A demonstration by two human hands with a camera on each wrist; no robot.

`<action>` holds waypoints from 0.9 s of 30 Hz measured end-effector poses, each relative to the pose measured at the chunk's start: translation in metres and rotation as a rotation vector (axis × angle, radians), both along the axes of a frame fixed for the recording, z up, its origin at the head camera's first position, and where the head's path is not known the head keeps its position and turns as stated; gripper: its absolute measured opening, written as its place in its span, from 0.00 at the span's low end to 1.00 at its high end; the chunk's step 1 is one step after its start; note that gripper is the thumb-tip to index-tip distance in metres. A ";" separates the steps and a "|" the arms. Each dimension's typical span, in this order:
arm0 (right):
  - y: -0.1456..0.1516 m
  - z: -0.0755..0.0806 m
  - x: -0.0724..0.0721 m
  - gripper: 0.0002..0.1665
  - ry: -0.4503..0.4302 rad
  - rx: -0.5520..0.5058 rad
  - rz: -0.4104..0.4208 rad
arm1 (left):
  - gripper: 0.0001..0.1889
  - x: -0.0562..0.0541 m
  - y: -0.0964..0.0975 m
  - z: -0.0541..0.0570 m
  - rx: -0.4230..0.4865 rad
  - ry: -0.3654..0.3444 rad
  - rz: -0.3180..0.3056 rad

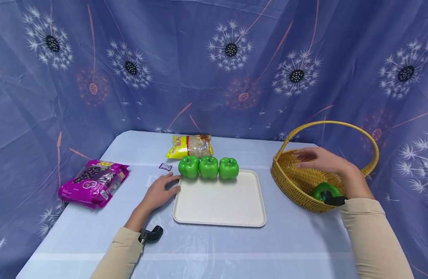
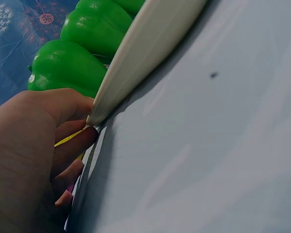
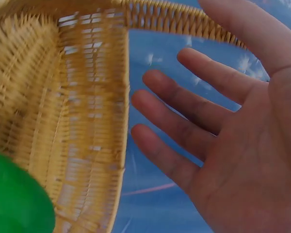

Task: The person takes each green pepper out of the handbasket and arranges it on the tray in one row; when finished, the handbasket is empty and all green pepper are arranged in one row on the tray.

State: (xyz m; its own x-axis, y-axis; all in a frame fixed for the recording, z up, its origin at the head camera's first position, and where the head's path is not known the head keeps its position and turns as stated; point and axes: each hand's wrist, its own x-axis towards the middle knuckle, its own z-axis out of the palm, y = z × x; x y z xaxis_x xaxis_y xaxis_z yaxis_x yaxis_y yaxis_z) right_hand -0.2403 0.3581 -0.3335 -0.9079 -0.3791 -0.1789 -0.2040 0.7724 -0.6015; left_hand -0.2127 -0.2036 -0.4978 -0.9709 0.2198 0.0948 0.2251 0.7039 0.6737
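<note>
Three green bell peppers stand in a row along the far left edge of a white rectangular tray. My left hand is at the tray's left rim, its thumb and fingertips touching the edge near the leftmost pepper. Over a wicker basket on the right, my right hand hovers with fingers spread and holds nothing. One more green bell pepper lies inside that basket, partly hidden by the right wrist and its camera. Its green side also shows low in the right wrist view.
A purple bag lies at the table's left edge. Behind the peppers sits a yellow packet, with a small purple wrapped sweet in front of it. The basket's tall handle arches over its opening. A blue curtain hangs behind.
</note>
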 end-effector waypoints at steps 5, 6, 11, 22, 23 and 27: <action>0.020 -0.006 0.002 0.39 -0.032 0.024 -0.016 | 0.23 0.000 0.000 -0.001 0.002 0.003 -0.002; 0.023 -0.006 0.003 0.40 -0.041 0.033 -0.014 | 0.23 -0.001 0.000 -0.001 0.001 0.006 -0.002; 0.034 -0.007 0.003 0.41 -0.090 0.081 -0.003 | 0.23 -0.002 0.000 0.000 -0.004 0.005 -0.001; 0.048 -0.018 0.002 0.41 -0.127 0.148 -0.003 | 0.23 -0.002 -0.003 0.001 -0.011 -0.001 -0.002; 0.049 -0.021 0.002 0.41 -0.132 0.166 -0.013 | 0.23 -0.002 -0.002 0.001 -0.009 -0.005 -0.003; 0.054 -0.030 0.002 0.41 -0.172 0.197 -0.044 | 0.23 -0.001 -0.001 0.000 -0.003 -0.007 -0.004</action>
